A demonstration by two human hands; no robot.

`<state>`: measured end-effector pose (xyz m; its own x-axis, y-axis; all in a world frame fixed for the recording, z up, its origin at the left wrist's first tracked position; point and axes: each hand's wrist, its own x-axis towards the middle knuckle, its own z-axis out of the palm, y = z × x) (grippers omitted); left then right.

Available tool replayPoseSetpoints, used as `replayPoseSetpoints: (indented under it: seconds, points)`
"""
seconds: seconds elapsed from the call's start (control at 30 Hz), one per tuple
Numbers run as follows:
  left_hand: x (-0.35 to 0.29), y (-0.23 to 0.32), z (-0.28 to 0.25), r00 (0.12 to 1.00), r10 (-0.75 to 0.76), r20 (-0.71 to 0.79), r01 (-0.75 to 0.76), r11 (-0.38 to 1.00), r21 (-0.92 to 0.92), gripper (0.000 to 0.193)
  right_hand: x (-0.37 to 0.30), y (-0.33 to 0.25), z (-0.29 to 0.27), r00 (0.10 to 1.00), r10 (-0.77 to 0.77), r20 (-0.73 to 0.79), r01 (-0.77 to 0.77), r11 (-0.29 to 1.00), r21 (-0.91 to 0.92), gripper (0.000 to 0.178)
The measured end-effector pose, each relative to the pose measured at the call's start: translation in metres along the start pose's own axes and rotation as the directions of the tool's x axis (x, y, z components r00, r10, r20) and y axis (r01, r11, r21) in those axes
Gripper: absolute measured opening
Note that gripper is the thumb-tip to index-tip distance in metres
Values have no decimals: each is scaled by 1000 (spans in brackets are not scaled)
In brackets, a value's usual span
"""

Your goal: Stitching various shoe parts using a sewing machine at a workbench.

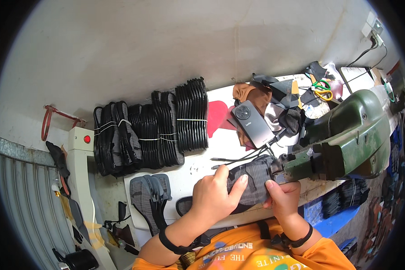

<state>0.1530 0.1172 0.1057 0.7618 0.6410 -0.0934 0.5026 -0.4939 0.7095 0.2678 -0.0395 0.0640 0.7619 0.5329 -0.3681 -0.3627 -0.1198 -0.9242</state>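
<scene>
A dark grey striped fabric piece (255, 182), which looks like a shoe part, lies under the end of the green sewing machine (355, 135). My left hand (216, 193) grips its left side, thumb on top and fingers bent around the edge. At its right edge, my right hand (284, 198) pinches the fabric between thumb and fingers, close to the machine's head. Whether the needle is in the fabric cannot be made out. Beside my left wrist, a dark sole-shaped piece (183, 205) shows in part, its rest covered by my hand.
Banded stacks of black-edged sole-shaped pieces (191, 119) stand along the wall. Loose grey pieces (144, 193) lie left of my forearm. A phone (254, 123) rests on fabric scraps, near scissors (323, 92). A post with a red button (87, 139) is at left.
</scene>
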Motion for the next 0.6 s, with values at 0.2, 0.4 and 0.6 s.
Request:
replayPoseSetpoints:
  seconds: [0.2, 0.4, 0.6]
  points:
    - [-6, -9, 7, 998, -49, 32, 53, 988, -143, 36, 0, -5, 2, 995, 85, -44, -81, 994, 78, 38]
    - [-9, -13, 23, 966, -58, 254, 224, 681, -697, 34, -6, -1, -22, 990, 97, 106, -96, 995, -14, 35]
    - [-10, -16, 41, 984, -76, 159, 171, 625, -761, 38, -10, -5, -28, 984, -7, 180, 50, 970, -236, 37]
